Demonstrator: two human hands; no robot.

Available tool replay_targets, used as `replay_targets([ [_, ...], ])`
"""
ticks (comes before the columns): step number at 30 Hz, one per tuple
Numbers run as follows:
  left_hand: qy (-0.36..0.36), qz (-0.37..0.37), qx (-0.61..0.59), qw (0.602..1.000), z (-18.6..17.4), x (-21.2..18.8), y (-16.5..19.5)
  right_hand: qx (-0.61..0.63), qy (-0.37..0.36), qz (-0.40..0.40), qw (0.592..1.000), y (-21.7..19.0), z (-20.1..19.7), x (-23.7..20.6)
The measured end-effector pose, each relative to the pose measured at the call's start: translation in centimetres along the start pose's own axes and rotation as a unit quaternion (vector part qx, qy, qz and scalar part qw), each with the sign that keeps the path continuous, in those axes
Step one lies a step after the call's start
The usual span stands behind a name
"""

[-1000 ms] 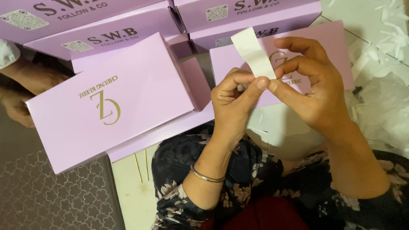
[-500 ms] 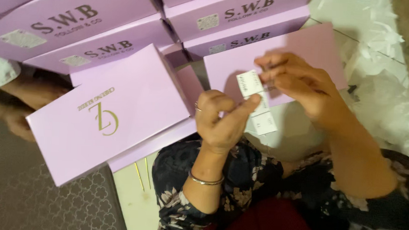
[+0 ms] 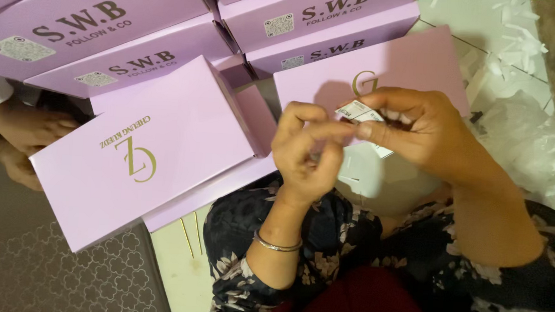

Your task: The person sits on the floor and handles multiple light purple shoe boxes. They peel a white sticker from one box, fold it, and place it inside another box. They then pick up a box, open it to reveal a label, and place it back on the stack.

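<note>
Lilac cardboard boxes (image 3: 142, 160) surround the head view; the right hand (image 3: 420, 136) pinches a small white printed label (image 3: 359, 111) above a box lid (image 3: 385, 72), the left hand (image 3: 306, 151) pinching its edge. Judged risk: the adhesive label may curl and stick to fingers (image 3: 321, 130), since both grips crowd it.

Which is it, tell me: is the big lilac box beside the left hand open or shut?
Shut. The lilac box has its lid seated flat over the base, nothing inside showing; the left hand is off it, meeting the right hand at a small label.
</note>
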State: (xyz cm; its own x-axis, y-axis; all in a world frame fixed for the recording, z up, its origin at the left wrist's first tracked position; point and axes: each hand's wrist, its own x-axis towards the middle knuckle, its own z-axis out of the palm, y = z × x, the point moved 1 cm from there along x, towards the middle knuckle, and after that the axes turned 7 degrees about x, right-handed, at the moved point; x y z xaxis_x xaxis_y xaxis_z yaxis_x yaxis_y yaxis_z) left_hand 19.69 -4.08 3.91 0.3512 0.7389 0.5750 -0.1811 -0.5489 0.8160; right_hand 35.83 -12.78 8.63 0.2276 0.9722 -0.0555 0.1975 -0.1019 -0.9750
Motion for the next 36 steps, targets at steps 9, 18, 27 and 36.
replay_targets([
  [9, -0.046, -0.163, -0.058, 0.984, -0.5, 0.6, -1.5, -0.086, -0.006, -0.055, 0.995, -1.4, 0.3, 0.4],
  [18, -0.079, -0.192, -0.150, 0.967, -0.1, -0.2, -1.9, -0.122, 0.072, -0.028, 0.989, -0.7, 0.3, 0.2],
  [27, -0.164, -0.296, -0.267, 0.902, -0.6, -0.5, -2.9, -0.094, 0.039, 0.015, 0.995, -1.4, 0.0, 0.0],
  [36, -0.199, -0.177, -0.127, 0.956, -1.5, 0.9, -1.1, -0.068, 0.011, 0.030, 0.997, -1.9, -0.1, -0.1],
])
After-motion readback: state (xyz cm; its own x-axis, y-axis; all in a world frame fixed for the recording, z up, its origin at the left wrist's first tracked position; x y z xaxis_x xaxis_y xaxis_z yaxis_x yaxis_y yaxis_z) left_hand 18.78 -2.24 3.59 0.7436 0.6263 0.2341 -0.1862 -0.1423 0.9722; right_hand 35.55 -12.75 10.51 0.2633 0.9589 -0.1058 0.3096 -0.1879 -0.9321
